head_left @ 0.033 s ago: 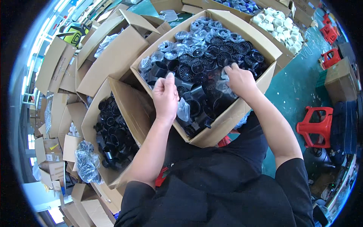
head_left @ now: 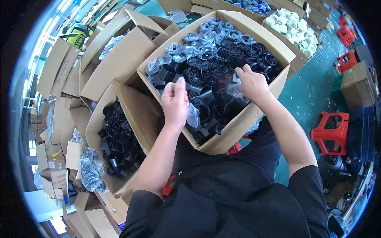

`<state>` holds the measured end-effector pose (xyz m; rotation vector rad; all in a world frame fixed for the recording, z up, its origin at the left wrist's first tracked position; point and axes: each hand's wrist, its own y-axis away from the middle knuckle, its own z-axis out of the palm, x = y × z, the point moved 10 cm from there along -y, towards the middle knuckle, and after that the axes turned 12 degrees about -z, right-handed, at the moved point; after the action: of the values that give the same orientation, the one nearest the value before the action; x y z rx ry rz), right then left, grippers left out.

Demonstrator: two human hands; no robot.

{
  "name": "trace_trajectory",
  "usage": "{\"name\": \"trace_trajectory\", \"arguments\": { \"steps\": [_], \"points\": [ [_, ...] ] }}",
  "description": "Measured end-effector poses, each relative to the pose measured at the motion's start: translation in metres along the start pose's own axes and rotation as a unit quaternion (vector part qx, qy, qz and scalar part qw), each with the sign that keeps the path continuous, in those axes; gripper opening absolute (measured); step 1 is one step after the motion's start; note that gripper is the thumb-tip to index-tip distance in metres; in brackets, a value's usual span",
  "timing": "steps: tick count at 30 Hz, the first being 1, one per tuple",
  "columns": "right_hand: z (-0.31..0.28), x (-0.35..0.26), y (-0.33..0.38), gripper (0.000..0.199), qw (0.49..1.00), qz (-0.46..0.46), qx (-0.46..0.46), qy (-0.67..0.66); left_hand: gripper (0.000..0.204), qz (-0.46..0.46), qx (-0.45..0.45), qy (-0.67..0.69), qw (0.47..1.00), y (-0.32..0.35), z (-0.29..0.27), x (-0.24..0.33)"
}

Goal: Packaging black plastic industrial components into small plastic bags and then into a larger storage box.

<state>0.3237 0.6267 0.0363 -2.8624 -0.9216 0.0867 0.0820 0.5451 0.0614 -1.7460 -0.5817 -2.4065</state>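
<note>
two hands (head_left: 174, 104) (head_left: 251, 84) in one box (head_left: 254, 115)

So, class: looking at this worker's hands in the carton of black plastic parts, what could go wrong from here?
1. The carton seems to rest tilted on the lap; it might slide off.
2. The thin clear bag pinched by the left hand may tear, scattering parts.
3. The right hand could snag on spoked wheels.
</note>
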Motion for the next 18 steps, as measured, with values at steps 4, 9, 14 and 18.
{"name": "trace_trajectory", "arguments": {
  "steps": [4, 9, 14, 18],
  "points": [
    [0.002, 0.016, 0.003, 0.025, 0.998, 0.038, 0.006, 0.057, 0.032, 0.012, -0.043, -0.046, 0.998, 0.008, 0.02, -0.003],
    [0.015, 0.017, -0.004, 0.044, 0.992, 0.04, -0.113, 0.031, 0.031, 0.01, -0.042, -0.054, 0.998, 0.007, 0.013, -0.009],
    [-0.015, 0.014, 0.005, 0.047, 0.984, 0.075, -0.059, -0.149, 0.023, 0.054, -0.049, -0.092, 0.993, 0.007, 0.015, -0.006],
    [-0.01, -0.001, 0.015, 0.047, 0.845, 0.068, 0.133, -0.513, 0.015, 0.105, -0.067, -0.186, 0.975, 0.014, 0.034, 0.002]
  ]
}}
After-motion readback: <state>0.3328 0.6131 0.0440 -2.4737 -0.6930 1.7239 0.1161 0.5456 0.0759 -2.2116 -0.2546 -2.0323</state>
